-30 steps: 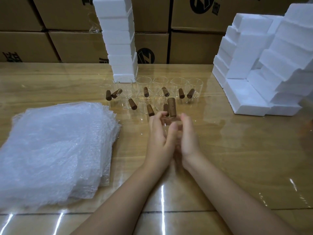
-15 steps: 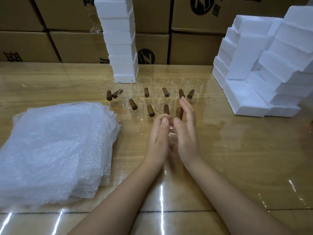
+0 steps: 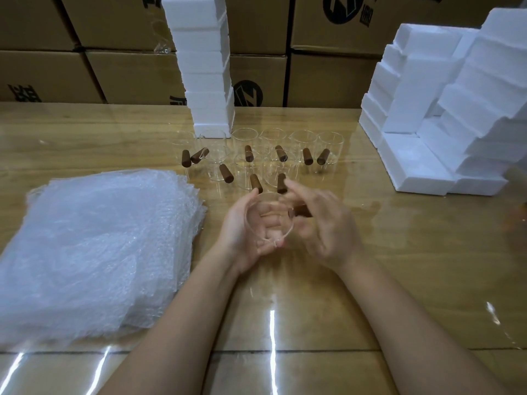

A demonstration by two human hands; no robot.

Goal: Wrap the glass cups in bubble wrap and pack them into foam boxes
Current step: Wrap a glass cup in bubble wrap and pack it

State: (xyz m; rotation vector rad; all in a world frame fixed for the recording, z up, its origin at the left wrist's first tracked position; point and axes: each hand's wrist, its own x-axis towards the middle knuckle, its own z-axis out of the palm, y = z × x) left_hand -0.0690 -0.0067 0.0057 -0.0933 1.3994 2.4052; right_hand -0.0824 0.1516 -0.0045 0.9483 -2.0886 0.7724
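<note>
Right hand (image 3: 322,223) motion-blurred; fingers smeared, hold on wooden handle (image 3: 300,212) cannot be told. Handle's far end hidden behind those fingers. Glass cup (image 3: 269,203) base lost against left hand (image 3: 242,235) palm. Foam tower (image 3: 205,67) top cut by upper edge. Foam boxes (image 3: 427,155) at right cut by right edge. Bubble wrap (image 3: 94,252) stack clipped at left edge. Cardboard boxes (image 3: 128,75) print partly hidden behind tower. Dark blur (image 3: 516,223) at right edge: unidentifiable.

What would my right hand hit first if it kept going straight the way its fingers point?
Most likely the brown handle of the nearest standing cup in the front row: the right hand points straight at it. Depth is unclear, so the hand may pass above it.
</note>
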